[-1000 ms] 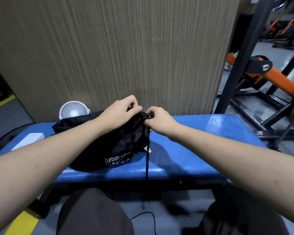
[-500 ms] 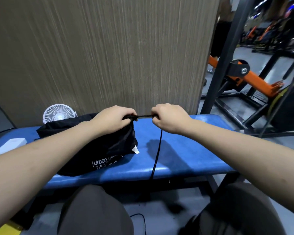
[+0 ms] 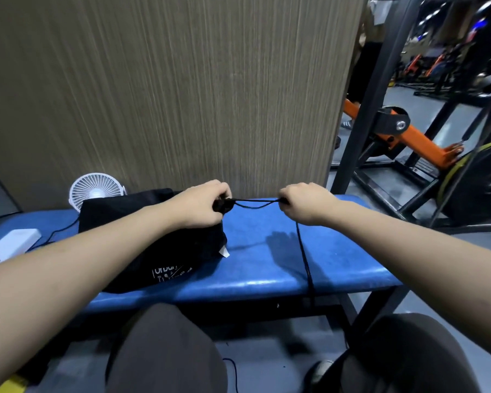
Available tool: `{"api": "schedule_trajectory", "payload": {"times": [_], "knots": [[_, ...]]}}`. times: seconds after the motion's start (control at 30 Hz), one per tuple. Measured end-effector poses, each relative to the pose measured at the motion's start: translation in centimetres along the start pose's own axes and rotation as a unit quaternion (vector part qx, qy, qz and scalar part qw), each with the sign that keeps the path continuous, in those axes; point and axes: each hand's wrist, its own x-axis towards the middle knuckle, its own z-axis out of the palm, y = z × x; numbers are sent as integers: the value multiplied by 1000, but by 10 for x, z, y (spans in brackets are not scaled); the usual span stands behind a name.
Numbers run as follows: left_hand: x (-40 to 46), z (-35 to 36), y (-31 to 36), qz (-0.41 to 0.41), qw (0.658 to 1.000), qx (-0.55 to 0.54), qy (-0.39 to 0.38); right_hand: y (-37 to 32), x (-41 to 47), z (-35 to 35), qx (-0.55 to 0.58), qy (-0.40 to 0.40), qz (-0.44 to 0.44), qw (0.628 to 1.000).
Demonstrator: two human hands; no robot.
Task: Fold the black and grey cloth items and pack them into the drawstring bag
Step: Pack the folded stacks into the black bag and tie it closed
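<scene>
Right hand [image 3: 304, 202] now farther from left hand [image 3: 207, 202], grip pinching taut drawstring [image 3: 255, 200] | left grip pinches gathered neck | drawstring bag [image 3: 153, 251] on blue desk [image 3: 267, 251], mouth cinched; packing looks nearly finished

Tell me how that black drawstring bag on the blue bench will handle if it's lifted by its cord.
The black drawstring bag would probably sag and swing; its fabric slumps softly on the blue bench. It looks light for its size. The thin cord, stretched between the left hand and right hand, may slip through a loose grip.
</scene>
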Motion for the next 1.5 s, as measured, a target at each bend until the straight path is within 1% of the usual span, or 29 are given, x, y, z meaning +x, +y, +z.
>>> {"api": "schedule_trajectory", "payload": {"times": [0.07, 0.13, 0.2, 0.27, 0.3, 0.33, 0.4, 0.43, 0.5, 0.53, 0.57, 0.6, 0.63, 0.7, 0.73, 0.8, 0.83, 0.87, 0.93, 1.0, 1.17, 1.33, 1.43, 1.5], "knots": [[2, 4, 7, -23, 999, -24, -14, -11, 1, -1, 27, -13, -2, 1000], [3, 9, 9, -45, 999, 23, -21, -16, 2, -1, 34, -27, 1, 999], [2, 13, 8, -42, 997, 65, -10, -18, 3, -1, 44, -46, 2, 998], [1, 16, 6, -27, 999, 28, -1, -20, 5, 2, 102, -74, -6, 992], [1, 17, 5, -19, 1000, -6, -1, -21, 5, 3, 170, -92, -9, 981], [2, 17, 5, -10, 999, -36, -2, -25, 6, 4, 263, -114, -8, 958], [3, 16, 6, 6, 998, -61, -6, -38, 5, 5, 452, -161, -7, 877], [4, 16, 6, 14, 998, -61, -4, -44, 6, 6, 515, -182, -12, 838], [5, 15, 5, 23, 998, -61, 7, -59, 10, 10, 578, -203, -37, 790], [5, 14, 4, 28, 998, -61, 11, -66, 10, 11, 595, -209, -43, 775], [4, 13, 2, 31, 998, -60, 12, -73, 10, 10, 603, -213, -40, 768], [2, 11, 1, 33, 998, -57, 12, -77, 11, 9, 596, -214, -30, 773], [0, 10, -2, 29, 998, -51, 9, -79, 10, 8, 576, -211, -16, 790], [-4, 7, -12, 17, 999, -31, 5, -77, 12, 7, 504, -183, 3, 844], [-6, 6, -17, 11, 1000, -16, 2, -74, 14, 5, 452, -159, -1, 878], [-9, 4, -26, 9, 1000, 23, -3, -66, 17, 3, 302, -103, -40, 947], [-10, 4, -29, 11, 999, 44, -5, -62, 18, 2, 220, -77, -61, 971], [-10, 4, -29, 16, 998, 67, -3, -58, 17, 0, 148, -53, -76, 985], [-10, 3, -25, 33, 993, 113, 7, -49, 15, -5, 55, -18, -91, 994], [-10, -2, -22, 43, 988, 150, 18, -38, 14, -12, -3, 2, -98, 995], [-10, -16, -30, 24, 977, 211, 15, 2, 10, -16, -81, 34, -84, 993], [-20, -24, -41, 24, 973, 230, 17, 41, 0, 2, -94, 37, -39, 994], [-24, -23, -32, 42, 963, 264, 34, 46, 0, 15, -92, 24, -20, 995], [-23, -20, -24, 45, 958, 278, 47, 42, 2, 20, -69, 3, -8, 998]]}}
